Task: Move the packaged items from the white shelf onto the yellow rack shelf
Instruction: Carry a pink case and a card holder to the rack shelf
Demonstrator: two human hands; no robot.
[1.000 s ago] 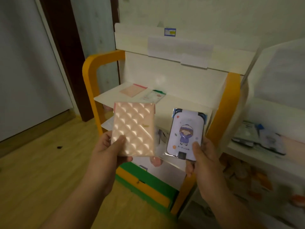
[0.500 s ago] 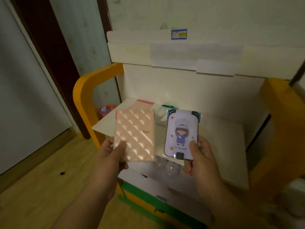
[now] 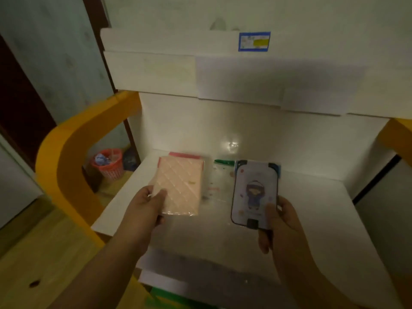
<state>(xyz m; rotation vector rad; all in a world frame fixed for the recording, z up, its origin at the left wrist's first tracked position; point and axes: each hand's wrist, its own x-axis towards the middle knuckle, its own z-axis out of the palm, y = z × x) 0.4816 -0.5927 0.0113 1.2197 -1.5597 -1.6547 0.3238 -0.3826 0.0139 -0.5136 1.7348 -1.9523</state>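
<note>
Under the left hand's [image 3: 142, 210] thumb: the pink package's [image 3: 180, 188] corner.

A pink quilted package [image 3: 180, 186] and a pale card package with a cartoon figure [image 3: 254, 192] are held above the white board of the yellow rack shelf [image 3: 323, 210], side by side, apart.
</note>
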